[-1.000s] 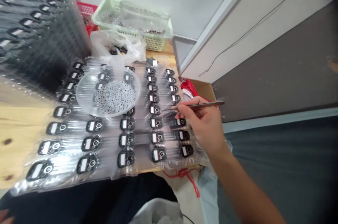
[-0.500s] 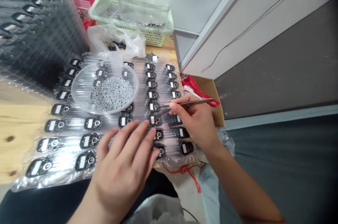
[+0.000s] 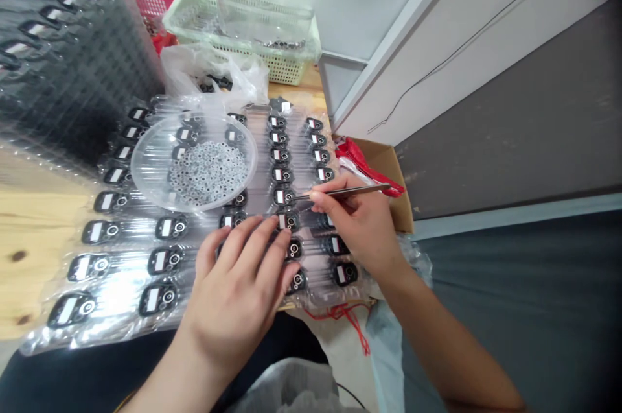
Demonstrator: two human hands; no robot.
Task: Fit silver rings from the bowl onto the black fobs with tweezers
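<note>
My right hand point(image 3: 357, 222) pinches a pair of dark metal tweezers point(image 3: 357, 190). Their tip reaches a small black part point(image 3: 283, 197) with a white label and a ring, seated in the clear plastic tray point(image 3: 204, 270). My left hand point(image 3: 243, 277) lies over the tray with its fingers spread, covering some of the black parts. Rows of such parts fill the tray. On top of it, left of the tweezers, rests a round translucent lid-like dish point(image 3: 146, 170) holding a heap of small grey rings point(image 3: 208, 173).
A tall stack of filled clear trays point(image 3: 72, 76) stands at the left. Behind are a pale green basket point(image 3: 286, 69), a red basket point(image 3: 150, 3) and a white plastic bag point(image 3: 182, 66). A cardboard box point(image 3: 403, 209) with red packaging point(image 3: 362, 163) sits right, beside the wall.
My left hand has slid to the right over the tray, fingers still spread. The right hand and tweezers have barely moved, their tip staying at the same black part.
</note>
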